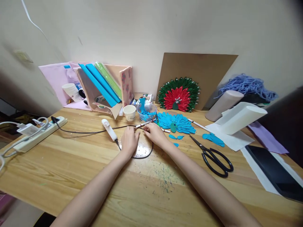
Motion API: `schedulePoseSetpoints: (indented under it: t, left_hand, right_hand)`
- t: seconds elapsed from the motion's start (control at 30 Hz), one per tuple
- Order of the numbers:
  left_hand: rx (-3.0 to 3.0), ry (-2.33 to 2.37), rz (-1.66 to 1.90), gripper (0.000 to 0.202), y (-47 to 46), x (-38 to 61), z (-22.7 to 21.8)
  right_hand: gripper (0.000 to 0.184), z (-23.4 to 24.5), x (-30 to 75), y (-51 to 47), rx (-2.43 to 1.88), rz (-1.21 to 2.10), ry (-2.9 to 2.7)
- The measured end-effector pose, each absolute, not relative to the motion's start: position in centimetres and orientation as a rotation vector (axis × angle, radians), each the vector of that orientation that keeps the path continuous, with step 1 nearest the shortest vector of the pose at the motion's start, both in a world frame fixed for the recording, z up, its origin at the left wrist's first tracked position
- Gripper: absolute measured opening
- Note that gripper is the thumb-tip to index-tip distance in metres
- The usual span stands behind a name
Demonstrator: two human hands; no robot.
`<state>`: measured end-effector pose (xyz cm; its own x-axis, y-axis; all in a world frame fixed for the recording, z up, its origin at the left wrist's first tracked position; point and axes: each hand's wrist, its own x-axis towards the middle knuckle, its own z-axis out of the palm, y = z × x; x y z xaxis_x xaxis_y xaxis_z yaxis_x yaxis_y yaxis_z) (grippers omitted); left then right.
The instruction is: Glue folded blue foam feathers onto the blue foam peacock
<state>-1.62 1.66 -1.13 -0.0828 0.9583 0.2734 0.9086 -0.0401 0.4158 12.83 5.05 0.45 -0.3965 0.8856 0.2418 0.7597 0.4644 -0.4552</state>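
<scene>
Both hands rest close together at the middle of the wooden table. My left hand is curled, fingers bent down onto the table beside a white glue gun and its black cord. My right hand is curled too, its fingertips at a thin white stick and close to the blue petal peacock craft. What the fingers pinch is too small to make out. Loose blue petals lie just right of my right hand.
Black scissors lie to the right. A white power strip sits at the left. Behind are a paper cup, a bowl of blue pieces, a red-green peacock craft on brown board, a file rack, purple yarn, a black tablet.
</scene>
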Motion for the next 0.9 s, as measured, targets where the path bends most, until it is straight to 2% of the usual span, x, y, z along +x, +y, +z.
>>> schedulePoseSetpoints:
  t: [0.53,0.9]
  left_hand:
    - [2.005,2.005,0.911,0.010,2.3,-2.0,-1.6]
    - [1.972,1.921,0.958,0.012,2.3,-2.1,-1.6]
  right_hand:
    - [0.015,-0.1,10.9,6.5,-1.362,0.215,-2.354]
    - [0.018,0.6,11.0,6.6,-1.464,0.417,-2.294]
